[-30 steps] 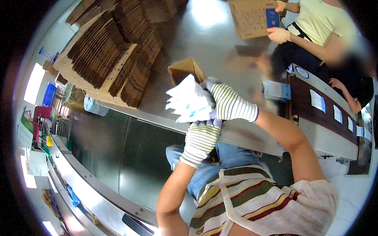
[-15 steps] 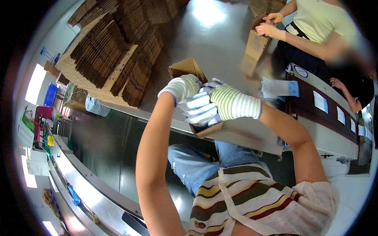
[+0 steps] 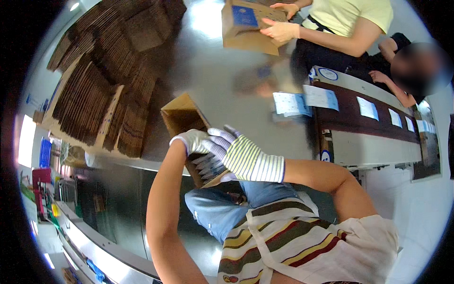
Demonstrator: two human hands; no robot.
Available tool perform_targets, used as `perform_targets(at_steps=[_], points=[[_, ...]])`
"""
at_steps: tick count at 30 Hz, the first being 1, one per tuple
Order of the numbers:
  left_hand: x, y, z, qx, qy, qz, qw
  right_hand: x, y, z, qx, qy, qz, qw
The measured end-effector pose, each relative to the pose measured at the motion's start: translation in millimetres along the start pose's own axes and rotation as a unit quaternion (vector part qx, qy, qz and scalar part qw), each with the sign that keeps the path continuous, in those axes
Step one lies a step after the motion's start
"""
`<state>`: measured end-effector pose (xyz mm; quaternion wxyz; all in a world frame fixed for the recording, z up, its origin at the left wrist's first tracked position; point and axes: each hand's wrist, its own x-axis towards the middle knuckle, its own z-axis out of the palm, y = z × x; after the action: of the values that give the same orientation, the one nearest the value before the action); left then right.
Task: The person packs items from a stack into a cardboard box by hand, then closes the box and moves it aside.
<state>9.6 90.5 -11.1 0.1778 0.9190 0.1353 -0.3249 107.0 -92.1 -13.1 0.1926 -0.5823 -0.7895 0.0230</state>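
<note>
An open cardboard box [image 3: 183, 116] lies at the table's near edge, in front of my body. Several silvery packets [image 3: 205, 168] stand packed in a row in its near end. My left hand [image 3: 193, 141], in a white knit glove, reaches over the box's left side; its fingers are largely hidden. My right hand [image 3: 246, 156], in a glove with yellow-green stripes, lies across the box's right wall. Its fingers are stretched out over the packets and beside my left hand, with the thumb low by the near right edge.
Tall stacks of flattened cartons [image 3: 90, 104] stand at the left. Blue-and-white packets [image 3: 293, 104] lie at the end of a dark conveyor belt [image 3: 347, 120], with more spaced along it. Across the table, a co-worker's hands [image 3: 281, 31] hold another carton [image 3: 236, 35]. Another person sits beyond.
The packets between my hands now stand inside the box. My right hand has shifted over the box's wall. The co-worker's carton has been turned and moved left. My view has swung somewhat right.
</note>
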Motion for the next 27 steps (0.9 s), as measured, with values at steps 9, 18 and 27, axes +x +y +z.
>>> perform_targets(at_steps=[9, 18, 27], points=[[-31, 58, 45, 0.041, 0.254, -0.028, 0.966, -21, 64, -29, 0.245, 0.063, 0.060, 0.966], [-24, 57, 46, 0.020, 0.252, -0.059, 0.966, -87, 306, -78, 0.001, -0.170, 0.325, 0.930], [-15, 67, 33, 0.029, 0.240, -0.034, 0.970, -123, 393, -37, -0.025, -0.383, 0.216, 0.898]])
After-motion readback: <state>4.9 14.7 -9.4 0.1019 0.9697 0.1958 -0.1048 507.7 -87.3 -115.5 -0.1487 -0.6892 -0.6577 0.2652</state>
